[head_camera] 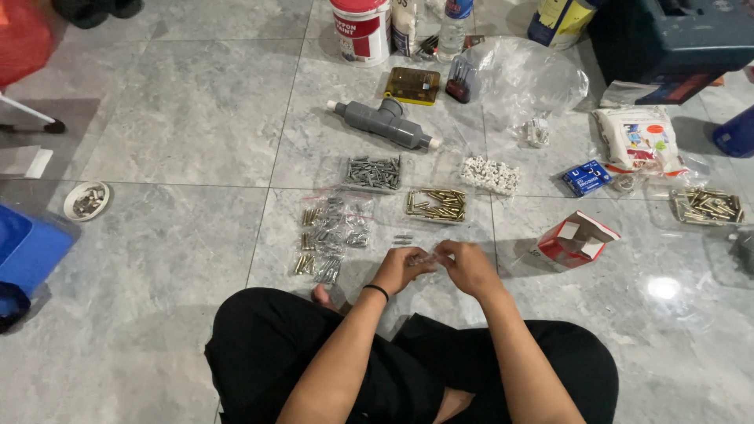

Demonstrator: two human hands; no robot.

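Left hand (pixel 400 269): curling its fingers around one end of a small clear packet of metal pieces (pixel 422 257), grasping it just above the lap.
Right hand (pixel 469 267): pinching the other end of the same packet, fingers closing over it (both hands are meeting over the tile in front of the crossed legs).
Packet's place: being held between the two hands, off the floor, just below two loose grey screws (pixel 402 239).
Left of the hands: clear bags of brass and silver fasteners (pixel 331 235) lying spread on the grey tiled floor (pixel 173 235).
Further ahead: a clear tray of grey screws (pixel 374 173), a tray of brass screws (pixel 437 205) beside it, and a heap of white clips (pixel 490 174).
Beyond those: a grey pipe tee (pixel 385 122) lying flat.
Right side: an open red and white carton (pixel 576 239) sitting near the right hand, not touching it.
Far left: a small white dish of screws (pixel 86 201), well apart.
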